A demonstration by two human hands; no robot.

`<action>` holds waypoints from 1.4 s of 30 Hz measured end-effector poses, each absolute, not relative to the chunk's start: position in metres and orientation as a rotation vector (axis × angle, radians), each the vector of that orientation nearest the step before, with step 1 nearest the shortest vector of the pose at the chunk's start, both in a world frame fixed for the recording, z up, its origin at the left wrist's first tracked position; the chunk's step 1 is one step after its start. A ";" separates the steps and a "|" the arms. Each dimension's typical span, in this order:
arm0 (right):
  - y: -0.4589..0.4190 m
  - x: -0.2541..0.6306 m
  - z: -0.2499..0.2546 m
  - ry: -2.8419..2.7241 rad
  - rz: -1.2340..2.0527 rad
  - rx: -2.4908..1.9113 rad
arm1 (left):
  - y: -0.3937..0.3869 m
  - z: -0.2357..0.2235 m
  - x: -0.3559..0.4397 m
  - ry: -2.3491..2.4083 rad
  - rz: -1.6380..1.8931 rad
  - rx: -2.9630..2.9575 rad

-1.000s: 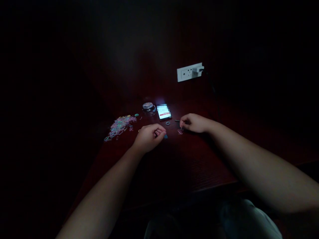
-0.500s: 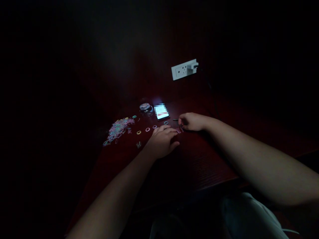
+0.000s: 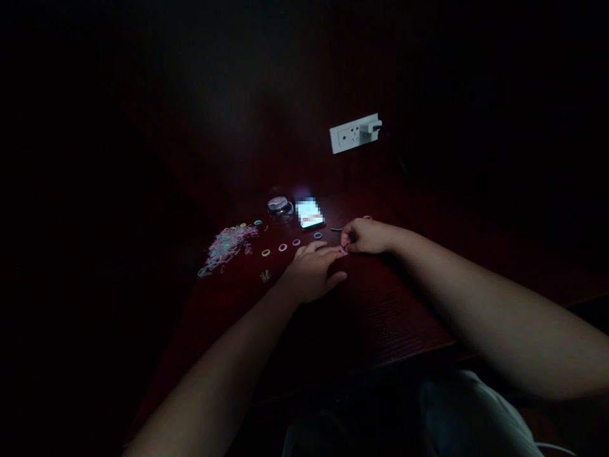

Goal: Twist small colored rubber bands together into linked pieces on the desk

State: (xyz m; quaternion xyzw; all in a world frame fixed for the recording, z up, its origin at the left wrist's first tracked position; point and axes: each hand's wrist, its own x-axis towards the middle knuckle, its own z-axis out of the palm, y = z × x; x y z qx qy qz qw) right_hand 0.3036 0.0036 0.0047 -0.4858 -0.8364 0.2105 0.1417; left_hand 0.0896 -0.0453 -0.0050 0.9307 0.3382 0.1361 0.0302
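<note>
Loose bands (image 3: 283, 247) already lie apart, a heap (image 3: 227, 244) remains at left, the left hand (image 3: 313, 273) is spread, and I cannot tell if the right hand (image 3: 368, 236) pinches pink bands (image 3: 343, 251).

No text, labels or numbers legible — phone screen (image 3: 310, 213) lit, contents pixelated.
</note>
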 end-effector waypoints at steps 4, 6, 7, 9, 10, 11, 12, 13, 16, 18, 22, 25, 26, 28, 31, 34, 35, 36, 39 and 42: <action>0.005 0.305 0.004 -2.401 0.637 -1.379 | -0.044 -0.005 0.089 1.050 0.407 2.865; 0.006 0.306 0.005 -2.383 0.654 -1.389 | -0.044 -0.005 0.088 1.046 0.409 2.870; 0.006 0.306 0.006 -2.370 0.666 -1.398 | -0.044 -0.006 0.087 1.044 0.411 2.873; 0.006 0.307 0.007 -2.347 0.684 -1.421 | -0.044 -0.006 0.086 1.042 0.416 2.882; 0.006 0.307 0.007 -2.342 0.685 -1.434 | -0.044 -0.006 0.085 1.042 0.420 2.885; 0.006 0.307 0.007 -2.342 0.678 -1.446 | -0.044 -0.006 0.085 1.043 0.425 2.888; 0.006 0.307 0.007 -2.344 0.665 -1.458 | -0.044 -0.006 0.084 1.046 0.429 2.890; 0.006 0.306 0.007 -2.349 0.651 -1.467 | -0.044 -0.006 0.085 1.052 0.432 2.890; 0.006 0.305 0.008 -2.363 0.628 -1.489 | -0.044 -0.005 0.087 1.072 0.404 2.887; 0.006 0.304 0.009 -2.373 0.646 -1.498 | -0.044 -0.005 0.090 1.086 0.365 2.889; 0.006 0.304 0.010 -2.381 0.659 -1.530 | -0.045 -0.002 0.090 1.109 0.315 2.899; 0.008 0.305 0.007 -2.351 0.675 -1.536 | -0.046 0.000 0.084 1.113 0.332 2.891; 0.009 0.306 0.006 -2.333 0.676 -1.537 | -0.046 0.001 0.081 1.119 0.350 2.885; 0.010 0.306 0.004 -2.289 0.667 -1.546 | -0.045 0.004 0.075 1.160 0.416 2.868; 0.009 0.305 0.003 -2.249 0.683 -1.534 | -0.039 0.010 0.058 1.281 0.587 2.814; 0.006 0.302 0.001 -2.346 0.692 -1.428 | -0.024 0.021 0.024 1.477 0.792 2.660; 0.006 0.301 0.000 -2.364 0.653 -1.411 | -0.018 0.025 0.008 1.564 0.852 2.578; 0.006 0.300 -0.001 -2.377 0.626 -1.383 | -0.014 0.028 -0.010 1.670 0.924 2.473; 0.008 0.298 -0.005 -2.388 0.604 -1.382 | -0.005 0.030 -0.065 1.939 0.959 2.159; 0.009 0.297 -0.007 -2.397 0.569 -1.431 | -0.005 0.017 -0.102 2.129 1.044 1.958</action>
